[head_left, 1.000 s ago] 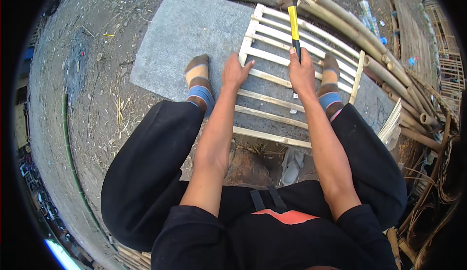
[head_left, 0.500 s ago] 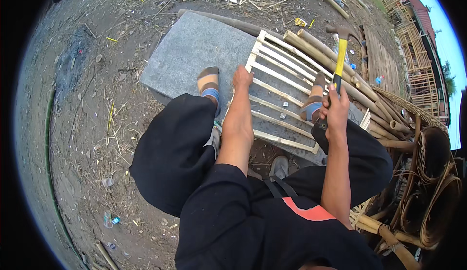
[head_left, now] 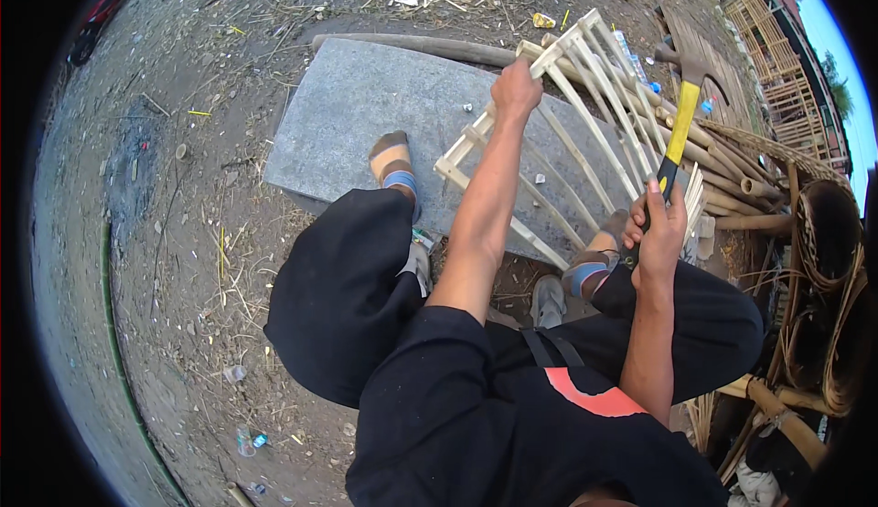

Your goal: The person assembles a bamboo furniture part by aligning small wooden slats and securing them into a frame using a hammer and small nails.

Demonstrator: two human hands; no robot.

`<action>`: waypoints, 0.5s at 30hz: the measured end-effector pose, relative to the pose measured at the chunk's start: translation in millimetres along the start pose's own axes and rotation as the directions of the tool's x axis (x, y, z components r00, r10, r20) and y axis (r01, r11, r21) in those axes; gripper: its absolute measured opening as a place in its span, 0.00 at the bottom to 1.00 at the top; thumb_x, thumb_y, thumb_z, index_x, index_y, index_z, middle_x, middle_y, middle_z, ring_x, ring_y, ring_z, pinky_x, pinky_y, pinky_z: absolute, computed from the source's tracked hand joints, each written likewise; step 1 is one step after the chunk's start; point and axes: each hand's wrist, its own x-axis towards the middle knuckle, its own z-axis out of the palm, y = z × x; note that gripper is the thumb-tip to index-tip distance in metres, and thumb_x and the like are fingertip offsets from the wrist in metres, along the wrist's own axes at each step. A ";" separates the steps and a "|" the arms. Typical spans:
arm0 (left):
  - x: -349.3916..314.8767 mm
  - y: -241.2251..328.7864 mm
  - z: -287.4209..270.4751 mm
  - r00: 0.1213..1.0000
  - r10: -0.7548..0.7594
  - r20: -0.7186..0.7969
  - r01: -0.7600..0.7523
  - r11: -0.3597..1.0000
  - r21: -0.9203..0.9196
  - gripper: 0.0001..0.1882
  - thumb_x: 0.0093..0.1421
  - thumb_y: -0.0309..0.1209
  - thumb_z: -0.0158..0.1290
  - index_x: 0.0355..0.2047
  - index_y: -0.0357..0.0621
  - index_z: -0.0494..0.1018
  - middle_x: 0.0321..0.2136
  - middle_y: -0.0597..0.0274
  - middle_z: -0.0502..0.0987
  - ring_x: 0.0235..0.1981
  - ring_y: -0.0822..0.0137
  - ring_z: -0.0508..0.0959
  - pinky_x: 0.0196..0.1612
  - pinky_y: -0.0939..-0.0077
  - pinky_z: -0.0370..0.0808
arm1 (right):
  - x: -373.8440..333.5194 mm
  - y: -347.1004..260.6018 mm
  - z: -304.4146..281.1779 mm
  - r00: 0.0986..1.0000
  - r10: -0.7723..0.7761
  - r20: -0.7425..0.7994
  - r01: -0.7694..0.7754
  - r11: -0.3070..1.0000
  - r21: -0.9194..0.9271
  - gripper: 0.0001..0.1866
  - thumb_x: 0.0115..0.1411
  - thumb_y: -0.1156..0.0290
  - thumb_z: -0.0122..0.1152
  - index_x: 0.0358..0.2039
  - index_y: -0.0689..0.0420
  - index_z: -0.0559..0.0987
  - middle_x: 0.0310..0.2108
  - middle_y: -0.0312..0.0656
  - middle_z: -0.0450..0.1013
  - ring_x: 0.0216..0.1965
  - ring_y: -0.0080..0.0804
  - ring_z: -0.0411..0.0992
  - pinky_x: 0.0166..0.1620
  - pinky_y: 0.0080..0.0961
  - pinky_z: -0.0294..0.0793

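My left hand (head_left: 518, 89) is closed around the end bar of a pale bamboo slat frame (head_left: 574, 102), whose thin slats fan away to the right. That gripped end is tilted up off the grey stone slab (head_left: 384, 77); the far ends of the slats lie lower, near my right foot. In my right hand (head_left: 660, 228) is a claw hammer (head_left: 681, 123) with a yellow and black handle, held upright with its head up. The hammer is apart from the frame's end bar. My socked left foot (head_left: 393, 160) rests on the slab.
Bamboo poles (head_left: 732, 173) lie piled right of the slab. Rolled woven mats (head_left: 819, 233) stand at the far right. A long green bamboo pole (head_left: 114, 324) lies on the littered dirt at left. Bamboo racks (head_left: 786, 86) stand farther back.
My left hand has lifted the near end bar of the slat frame up off the slab, moving away and to the right. The hammer has shifted right with my right hand.
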 end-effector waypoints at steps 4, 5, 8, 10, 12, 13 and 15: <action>22.7 44.1 -18.3 0.986 0.161 -0.029 -0.159 0.984 0.084 0.18 0.54 0.38 0.56 0.44 0.47 0.74 0.41 0.46 0.80 0.44 0.45 0.79 0.48 0.52 0.73 | -2.0 -2.3 -14.9 0.998 -0.025 0.065 0.027 0.999 -0.025 0.12 0.69 0.60 0.53 0.41 0.54 0.67 0.18 0.28 0.59 0.13 0.12 0.55 0.16 0.13 0.55; 26.2 54.1 -26.6 0.980 0.192 -0.049 -0.187 0.978 0.093 0.18 0.54 0.39 0.57 0.44 0.47 0.74 0.40 0.46 0.80 0.44 0.45 0.79 0.48 0.52 0.73 | -1.5 -3.8 -18.8 0.997 -0.030 0.067 0.033 0.999 -0.037 0.11 0.69 0.61 0.53 0.42 0.55 0.68 0.18 0.28 0.59 0.13 0.12 0.55 0.16 0.13 0.55; 30.4 86.5 -73.7 0.949 0.294 -0.113 -0.273 0.947 0.170 0.17 0.53 0.39 0.58 0.43 0.48 0.75 0.39 0.48 0.81 0.42 0.46 0.80 0.46 0.53 0.74 | -9.6 -6.6 -39.8 0.996 -0.028 0.084 0.028 1.000 0.000 0.12 0.69 0.61 0.53 0.42 0.56 0.68 0.18 0.29 0.59 0.13 0.12 0.54 0.16 0.13 0.55; 30.4 111.2 -98.4 0.917 0.366 -0.158 -0.326 0.917 0.232 0.17 0.53 0.39 0.59 0.43 0.48 0.75 0.38 0.50 0.81 0.42 0.48 0.80 0.45 0.53 0.74 | -12.4 -9.9 -55.1 0.996 -0.033 0.081 0.029 0.998 0.049 0.12 0.69 0.62 0.52 0.44 0.56 0.68 0.19 0.30 0.59 0.14 0.12 0.54 0.17 0.13 0.55; 21.4 141.5 -119.0 0.881 0.437 -0.182 -0.389 0.887 0.249 0.18 0.53 0.39 0.59 0.43 0.48 0.75 0.36 0.52 0.82 0.41 0.49 0.80 0.43 0.55 0.74 | -15.0 -19.9 -70.2 0.998 -0.036 0.053 0.031 0.994 0.100 0.12 0.70 0.62 0.51 0.47 0.56 0.68 0.19 0.31 0.59 0.14 0.13 0.54 0.17 0.12 0.55; 17.8 154.6 -129.6 0.861 0.470 -0.193 -0.416 0.870 0.264 0.18 0.53 0.39 0.60 0.43 0.49 0.75 0.35 0.53 0.82 0.41 0.50 0.80 0.43 0.55 0.74 | -14.1 -24.1 -75.9 0.998 -0.046 0.053 0.038 0.990 0.135 0.13 0.70 0.62 0.50 0.47 0.56 0.68 0.19 0.31 0.58 0.14 0.13 0.54 0.17 0.12 0.55; 18.3 178.4 -144.9 0.822 0.544 -0.168 -0.474 0.818 0.325 0.18 0.54 0.40 0.60 0.44 0.48 0.76 0.35 0.54 0.82 0.40 0.51 0.81 0.42 0.56 0.74 | -9.7 -30.7 -86.3 0.995 -0.087 0.044 0.075 0.974 0.214 0.12 0.69 0.62 0.50 0.47 0.56 0.68 0.19 0.31 0.58 0.14 0.13 0.54 0.16 0.12 0.55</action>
